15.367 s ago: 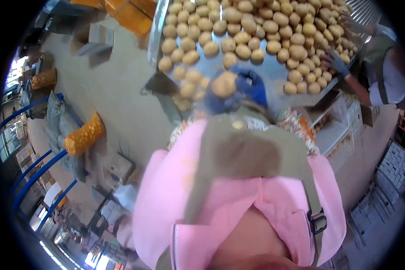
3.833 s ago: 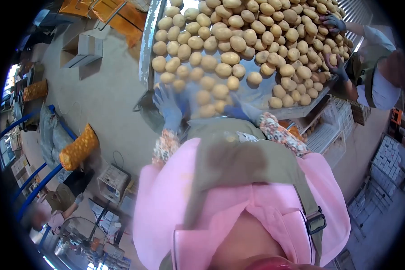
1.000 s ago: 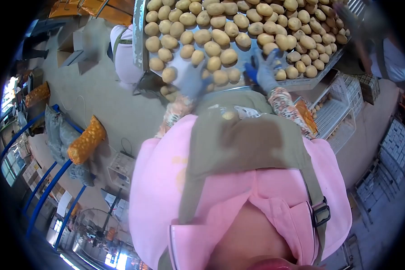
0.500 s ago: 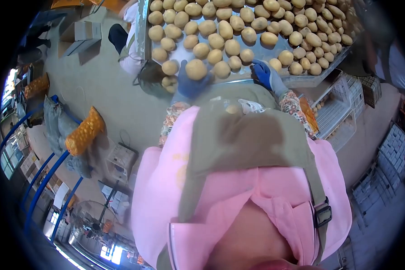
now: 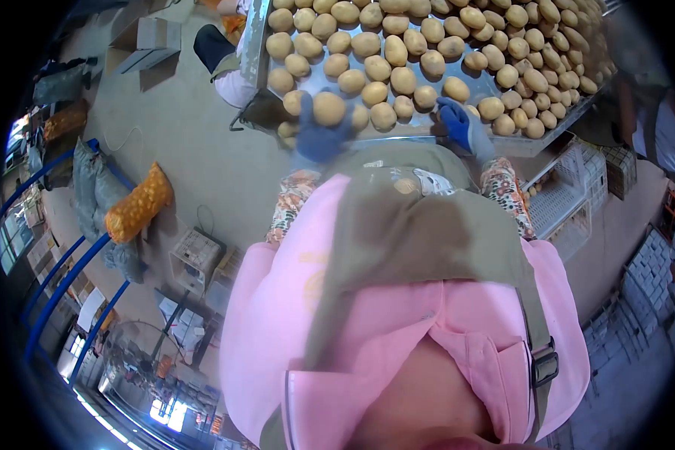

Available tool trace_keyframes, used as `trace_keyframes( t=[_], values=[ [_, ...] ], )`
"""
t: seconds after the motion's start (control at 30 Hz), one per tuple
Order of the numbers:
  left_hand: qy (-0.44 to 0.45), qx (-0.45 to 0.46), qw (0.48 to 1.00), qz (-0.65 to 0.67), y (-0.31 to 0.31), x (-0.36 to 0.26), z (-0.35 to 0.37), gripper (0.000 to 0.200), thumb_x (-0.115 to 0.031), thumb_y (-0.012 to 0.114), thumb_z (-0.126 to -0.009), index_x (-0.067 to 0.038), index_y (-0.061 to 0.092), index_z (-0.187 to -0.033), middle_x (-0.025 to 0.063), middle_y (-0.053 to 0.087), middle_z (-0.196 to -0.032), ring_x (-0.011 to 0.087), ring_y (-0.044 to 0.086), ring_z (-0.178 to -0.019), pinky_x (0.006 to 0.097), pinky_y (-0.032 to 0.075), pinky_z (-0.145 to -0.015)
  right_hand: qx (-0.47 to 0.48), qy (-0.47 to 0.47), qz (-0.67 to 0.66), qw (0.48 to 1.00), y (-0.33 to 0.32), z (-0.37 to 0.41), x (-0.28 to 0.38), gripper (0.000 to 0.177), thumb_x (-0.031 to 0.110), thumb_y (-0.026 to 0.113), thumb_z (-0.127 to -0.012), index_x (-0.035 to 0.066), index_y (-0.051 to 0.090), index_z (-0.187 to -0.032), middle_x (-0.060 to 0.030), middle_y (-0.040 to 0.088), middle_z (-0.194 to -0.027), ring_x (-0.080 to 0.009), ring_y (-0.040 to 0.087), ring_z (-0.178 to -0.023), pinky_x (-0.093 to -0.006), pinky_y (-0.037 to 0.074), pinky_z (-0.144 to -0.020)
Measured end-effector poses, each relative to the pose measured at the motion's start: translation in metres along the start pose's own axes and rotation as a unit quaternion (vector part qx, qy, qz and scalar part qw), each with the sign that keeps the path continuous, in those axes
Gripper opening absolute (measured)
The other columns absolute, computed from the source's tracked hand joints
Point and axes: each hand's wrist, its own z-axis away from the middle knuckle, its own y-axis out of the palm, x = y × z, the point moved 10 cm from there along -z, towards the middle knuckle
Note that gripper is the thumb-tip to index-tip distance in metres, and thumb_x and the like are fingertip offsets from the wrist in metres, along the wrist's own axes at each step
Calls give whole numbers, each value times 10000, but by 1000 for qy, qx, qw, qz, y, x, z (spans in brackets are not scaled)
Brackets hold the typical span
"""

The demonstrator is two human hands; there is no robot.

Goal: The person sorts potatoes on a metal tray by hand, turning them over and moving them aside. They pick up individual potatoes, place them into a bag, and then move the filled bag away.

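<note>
My left hand (image 5: 322,141), in a blue and grey glove, is closed around a large potato (image 5: 328,109) at the near left edge of a metal sorting table (image 5: 397,140). Its thumb and fingers show on either side of the potato. My right hand (image 5: 461,126), gloved the same way, rests over the table's near edge. Its fingers reach forward and hold nothing that I can see. Beside them lies a potato partly hidden by the glove. Many loose potatoes (image 5: 395,51) are spread across the table, heaped more thickly at the right.
At left, a person's dark-clad leg (image 5: 216,51) is close to the table corner. A filled orange mesh sack (image 5: 139,204) and blue rails (image 5: 64,277) stand farther off. White plastic crates (image 5: 559,199) are low at right, with another person (image 5: 656,127) beyond.
The view has shifted, so the table appears farther right. Relative to it, my left hand has moved left with the potato. My right hand stays at the table edge.
</note>
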Motion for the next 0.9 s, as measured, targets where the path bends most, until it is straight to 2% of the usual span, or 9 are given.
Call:
trace_keyframes(
  t=[0.03,0.1,0.17,0.23,0.43,0.57,0.67,0.77,0.9],
  values=[
    [143,20,975,-168,16,-34,4,544,-85,595,-923,-140,319,-1388,146,470,-1312,245,499,-1202,430,513,-932,-14,42,-45,998,-8,3,-10,419,280,501,-934,32,552,-1268,-146,637,-1134,-249,612,-1023,-333,449,-941],
    [76,2,995,66,5,-36,-9,357,-150,517,-975,-83,430,-1314,130,501,-1265,220,527,-1150,413,515,-919,-68,-4,-31,997,-25,-2,-25,413,287,497,-935,25,572,-1244,-156,643,-1132,-245,620,-1013,-328,452,-939],
    [220,-57,854,-468,-15,-70,-17,338,-240,530,-977,-29,497,-1238,113,545,-1189,185,550,-1069,347,502,-891,-101,15,-4,995,-36,-5,-49,405,290,490,-934,24,588,-1224,-165,652,-1123,-256,623,-1033,-326,450,-948],
    [53,-127,941,-308,4,-74,-29,361,-245,533,-976,16,507,-1224,89,570,-1138,154,554,-996,291,479,-862,-118,3,49,992,-36,-1,-37,403,288,487,-934,23,591,-1220,-170,654,-1125,-261,620,-1052,-329,448,-954],
    [217,-165,835,-479,22,-96,-28,359,-233,501,-983,28,564,-1222,66,625,-1091,138,586,-924,272,480,-817,-136,-63,41,988,-50,-12,18,385,262,500,-945,12,580,-1226,-166,643,-1153,-258,603,-1095,-333,441,-963],
    [33,-114,796,-594,38,-80,5,337,-234,587,-926,-31,592,-1196,153,657,-1020,223,627,-873,324,491,-787,-105,-92,89,986,-33,-23,15,371,266,528,-941,62,572,-1247,-173,619,-1184,-270,577,-1122,-343,433,-972],
    [124,-56,653,-745,44,-63,23,345,-251,614,-894,-66,600,-1185,181,631,-1011,299,617,-870,384,487,-793,-82,-88,218,969,-9,-24,8,374,291,540,-919,139,576,-1259,-210,588,-1227,-329,549,-1156,-384,424,-984],
    [105,-125,685,-710,30,-53,26,292,-176,549,-904,-38,555,-1162,157,611,-978,370,560,-997,469,443,-849,40,-200,276,939,55,-20,46,418,282,569,-901,176,540,-1304,-194,540,-1295,-341,519,-1185,-394,410,-999],
    [81,-133,655,-739,25,-54,25,317,-218,592,-887,-66,579,-1165,171,609,-1057,344,611,-923,427,483,-801,44,-32,-6,998,28,-33,38,394,281,577,-925,120,544,-1283,-143,631,-1125,-270,585,-1094,-363,444,-951]
  ],
)
